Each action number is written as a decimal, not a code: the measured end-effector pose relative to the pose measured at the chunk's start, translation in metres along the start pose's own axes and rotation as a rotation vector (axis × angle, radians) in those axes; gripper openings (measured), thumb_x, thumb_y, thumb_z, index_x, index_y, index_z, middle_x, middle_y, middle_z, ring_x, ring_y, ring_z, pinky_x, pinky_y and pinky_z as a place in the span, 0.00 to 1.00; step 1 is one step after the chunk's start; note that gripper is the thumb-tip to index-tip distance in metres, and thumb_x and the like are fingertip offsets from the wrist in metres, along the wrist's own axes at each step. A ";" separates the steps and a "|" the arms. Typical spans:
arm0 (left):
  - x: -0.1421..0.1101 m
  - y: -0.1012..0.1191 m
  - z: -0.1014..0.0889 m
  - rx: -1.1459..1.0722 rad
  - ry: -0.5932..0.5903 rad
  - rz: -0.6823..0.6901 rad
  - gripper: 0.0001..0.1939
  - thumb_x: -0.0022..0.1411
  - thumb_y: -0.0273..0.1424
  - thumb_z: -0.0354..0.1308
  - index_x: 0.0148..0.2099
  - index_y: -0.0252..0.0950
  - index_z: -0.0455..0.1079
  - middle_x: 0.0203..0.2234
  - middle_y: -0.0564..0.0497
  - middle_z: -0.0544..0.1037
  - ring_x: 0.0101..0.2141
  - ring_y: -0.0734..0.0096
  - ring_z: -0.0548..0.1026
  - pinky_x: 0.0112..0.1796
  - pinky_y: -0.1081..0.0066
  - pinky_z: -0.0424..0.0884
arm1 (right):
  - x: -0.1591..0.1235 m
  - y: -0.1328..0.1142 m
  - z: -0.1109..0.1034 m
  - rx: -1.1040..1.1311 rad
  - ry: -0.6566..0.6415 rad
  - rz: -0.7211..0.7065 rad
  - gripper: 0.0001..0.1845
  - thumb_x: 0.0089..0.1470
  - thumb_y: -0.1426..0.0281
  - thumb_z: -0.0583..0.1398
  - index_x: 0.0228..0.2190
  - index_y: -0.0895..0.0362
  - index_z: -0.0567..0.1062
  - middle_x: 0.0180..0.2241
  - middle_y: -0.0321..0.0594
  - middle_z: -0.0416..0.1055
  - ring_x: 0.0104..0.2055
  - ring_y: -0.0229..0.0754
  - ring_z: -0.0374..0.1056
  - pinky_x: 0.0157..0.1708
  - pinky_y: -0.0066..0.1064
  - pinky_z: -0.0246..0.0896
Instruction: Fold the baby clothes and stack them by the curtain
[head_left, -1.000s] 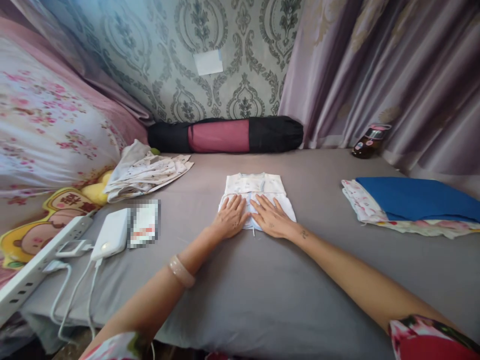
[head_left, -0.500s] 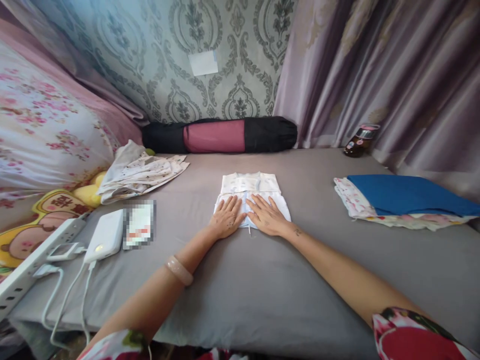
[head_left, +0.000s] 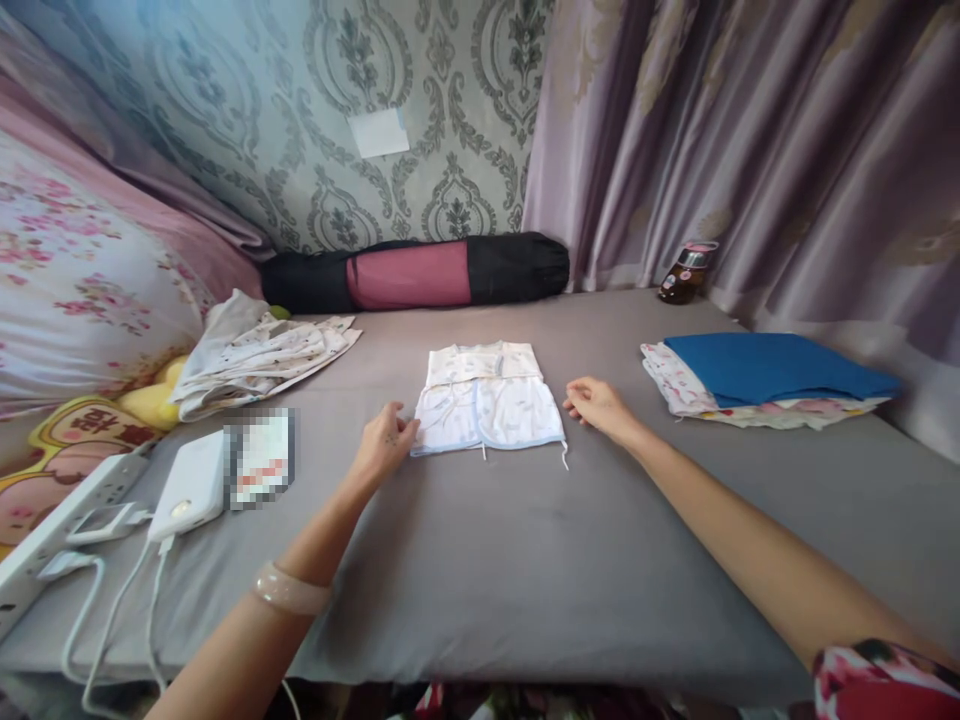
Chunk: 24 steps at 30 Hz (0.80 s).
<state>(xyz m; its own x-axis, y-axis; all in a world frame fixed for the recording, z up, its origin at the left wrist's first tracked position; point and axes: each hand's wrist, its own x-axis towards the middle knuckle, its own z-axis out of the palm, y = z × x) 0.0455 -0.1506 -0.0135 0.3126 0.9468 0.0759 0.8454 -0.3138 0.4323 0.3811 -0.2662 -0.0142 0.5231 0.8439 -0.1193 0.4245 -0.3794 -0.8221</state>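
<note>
A small white baby shirt (head_left: 507,408) with a faint print, pale blue trim and thin ties lies flat on the grey bed sheet, its top part folded over. By its lower left edge is my left hand (head_left: 386,440), fingers loosely bent and thumb apart, close to or just touching the cloth. My right hand (head_left: 600,406) hovers a little to the right of the shirt, its fingers half curled with nothing seen in them. One white tie hangs from the shirt's lower right corner.
Folded cloths with a blue one (head_left: 780,368) on top lie at right, a bottle (head_left: 681,280) behind them. Crumpled printed cloth (head_left: 262,350), a white power bank (head_left: 189,488) and a power strip (head_left: 71,535) are at left. A long black-and-pink bag (head_left: 409,275) lies along the wall.
Both hands have lifted off the shirt, where they lay flat, and moved apart to its two sides. The lower part of the shirt now shows spread out. The view has shifted slightly right.
</note>
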 end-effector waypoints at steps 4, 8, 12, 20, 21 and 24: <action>-0.005 0.007 -0.007 -0.074 -0.090 -0.127 0.21 0.58 0.39 0.56 0.51 0.33 0.65 0.32 0.47 0.78 0.35 0.63 0.76 0.38 0.68 0.69 | -0.012 0.001 0.005 -0.020 -0.026 0.031 0.08 0.56 0.70 0.56 0.37 0.59 0.72 0.30 0.43 0.77 0.22 0.34 0.68 0.18 0.22 0.56; -0.008 0.012 -0.008 -0.168 -0.199 -0.189 0.25 0.57 0.41 0.57 0.53 0.31 0.64 0.30 0.47 0.77 0.32 0.63 0.76 0.33 0.69 0.68 | -0.021 -0.005 0.007 -0.126 -0.055 -0.042 0.11 0.52 0.66 0.60 0.37 0.59 0.73 0.24 0.37 0.74 0.21 0.34 0.65 0.21 0.23 0.56; -0.013 0.009 -0.005 -0.327 -0.208 -0.146 0.31 0.53 0.43 0.59 0.56 0.34 0.63 0.25 0.53 0.74 0.26 0.67 0.73 0.29 0.71 0.66 | -0.033 -0.008 0.004 -0.143 -0.144 -0.124 0.17 0.51 0.66 0.60 0.43 0.58 0.71 0.18 0.30 0.68 0.19 0.34 0.61 0.21 0.24 0.53; -0.022 0.006 -0.009 -0.432 -0.240 -0.016 0.25 0.53 0.48 0.56 0.45 0.35 0.73 0.20 0.58 0.63 0.23 0.74 0.64 0.26 0.73 0.58 | -0.040 -0.002 0.003 -0.062 -0.302 -0.248 0.15 0.54 0.64 0.54 0.34 0.60 0.76 0.25 0.38 0.72 0.25 0.36 0.64 0.26 0.26 0.57; -0.022 0.006 -0.010 -0.434 -0.243 -0.010 0.25 0.52 0.48 0.57 0.45 0.35 0.74 0.21 0.57 0.64 0.24 0.74 0.64 0.27 0.73 0.59 | -0.040 -0.003 0.002 -0.072 -0.315 -0.258 0.15 0.53 0.65 0.55 0.35 0.61 0.76 0.27 0.39 0.73 0.26 0.37 0.65 0.28 0.27 0.58; -0.022 0.005 -0.015 -0.419 -0.284 0.060 0.26 0.50 0.41 0.59 0.51 0.34 0.70 0.23 0.57 0.66 0.26 0.73 0.66 0.28 0.73 0.61 | -0.041 -0.007 -0.004 -0.123 -0.377 -0.281 0.20 0.49 0.70 0.56 0.44 0.62 0.75 0.29 0.39 0.74 0.29 0.38 0.67 0.30 0.27 0.58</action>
<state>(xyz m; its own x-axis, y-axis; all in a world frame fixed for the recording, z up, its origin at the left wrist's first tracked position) 0.0365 -0.1718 0.0004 0.5094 0.8534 -0.1103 0.5941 -0.2560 0.7625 0.3601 -0.3000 -0.0012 0.0814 0.9901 -0.1141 0.6069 -0.1401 -0.7824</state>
